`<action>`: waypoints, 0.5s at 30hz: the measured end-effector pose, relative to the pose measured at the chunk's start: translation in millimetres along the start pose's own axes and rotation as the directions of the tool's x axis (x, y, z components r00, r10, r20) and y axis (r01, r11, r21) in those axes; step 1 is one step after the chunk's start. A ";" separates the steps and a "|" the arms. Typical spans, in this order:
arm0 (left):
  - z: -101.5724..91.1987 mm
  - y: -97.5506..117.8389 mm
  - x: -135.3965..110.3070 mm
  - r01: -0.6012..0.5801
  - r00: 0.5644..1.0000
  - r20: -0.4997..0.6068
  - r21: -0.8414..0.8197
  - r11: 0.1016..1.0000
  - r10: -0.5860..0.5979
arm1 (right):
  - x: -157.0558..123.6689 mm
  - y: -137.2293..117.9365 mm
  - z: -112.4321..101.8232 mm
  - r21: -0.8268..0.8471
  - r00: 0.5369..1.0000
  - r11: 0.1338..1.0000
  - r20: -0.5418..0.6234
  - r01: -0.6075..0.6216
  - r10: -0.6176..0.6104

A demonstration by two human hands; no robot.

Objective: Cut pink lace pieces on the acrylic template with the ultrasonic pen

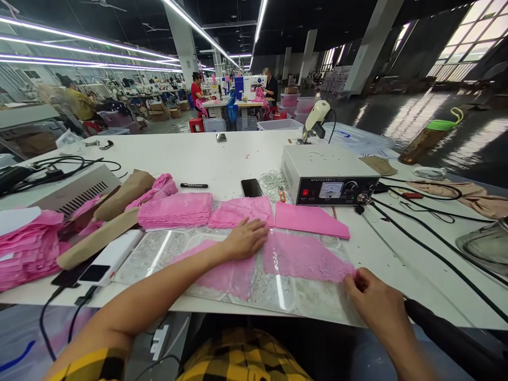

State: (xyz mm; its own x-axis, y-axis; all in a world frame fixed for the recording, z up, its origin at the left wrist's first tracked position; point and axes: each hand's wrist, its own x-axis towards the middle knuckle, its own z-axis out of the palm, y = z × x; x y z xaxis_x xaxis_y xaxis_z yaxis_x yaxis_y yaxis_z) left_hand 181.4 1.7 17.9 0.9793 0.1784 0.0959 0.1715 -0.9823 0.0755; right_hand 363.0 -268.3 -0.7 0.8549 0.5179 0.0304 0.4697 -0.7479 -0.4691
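Note:
A pink lace fabric piece [305, 256] lies flat on a clear plastic sheet [159, 254], and my right hand [375, 299] pinches its right corner between thumb and finger. My left hand [246, 241] rests flat with fingers stretched out, fingertips at a pink lace stack [242, 211] and the palm over the sheet. Beneath my left forearm lies another pink lace piece [226, 275], partly covered. Beyond the sheet are a neat pink lace stack [177, 209] and a smooth pink stack [311, 221]. A thick black handle [444, 338] sits beside my right wrist.
A white control box [331, 172] with a dial and cables stands at the back right. A phone [251, 188], a marker [194, 185] and a white power bank [111, 258] lie about. More pink fabric [29, 243] is heaped left. People sit at machines further off.

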 end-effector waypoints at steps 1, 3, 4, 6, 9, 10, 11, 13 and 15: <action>-1.0 -7.2 3.6 0.029 0.999 0.013 0.002 1.000 -0.029 | -1.1 -0.7 -2.3 -0.021 1.000 1.000 0.015 0.002 -0.001; -4.1 -18.7 9.1 0.071 0.997 0.039 0.009 0.997 -0.071 | -3.2 -2.5 -7.7 -0.071 0.999 0.997 0.048 -0.008 0.011; -6.0 -22.1 10.8 0.087 0.995 0.047 0.013 0.996 -0.087 | -4.2 -2.6 -10.3 -0.094 0.998 0.995 0.058 -0.015 0.020; -9.7 -23.2 12.3 0.114 0.992 0.052 0.026 0.993 -0.116 | -5.4 0.1 -14.2 -0.125 0.995 0.992 0.086 -0.034 0.045; -11.8 -13.6 12.3 0.116 0.992 0.049 0.036 0.993 -0.118 | -5.1 10.5 -16.2 -0.145 0.984 0.988 0.163 -0.047 0.070; -11.3 -9.7 12.4 0.099 0.993 0.053 0.034 0.994 -0.101 | -4.9 14.0 -16.3 -0.150 0.980 0.988 0.184 -0.046 0.073; -10.3 -6.4 12.6 0.079 0.995 0.062 0.029 0.996 -0.081 | -4.8 16.8 -16.4 -0.156 0.977 0.987 0.199 -0.043 0.074; -7.3 -3.8 13.2 0.045 0.995 0.087 0.016 0.999 -0.046 | -5.6 19.4 -17.3 -0.169 0.977 0.984 0.193 -0.053 0.085; -4.4 -7.2 13.6 0.032 0.993 0.110 0.003 0.999 -0.032 | -7.5 18.9 -19.4 -0.182 0.983 0.980 0.152 -0.075 0.103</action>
State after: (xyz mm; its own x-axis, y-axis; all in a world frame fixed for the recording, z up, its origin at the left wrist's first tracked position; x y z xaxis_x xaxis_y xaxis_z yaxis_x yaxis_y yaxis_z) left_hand 193.0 11.5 23.0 0.9792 0.2024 -0.0165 0.2031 -0.9763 0.0755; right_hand 369.8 -294.3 7.3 0.8553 0.4950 -0.1531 0.4367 -0.8477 -0.3012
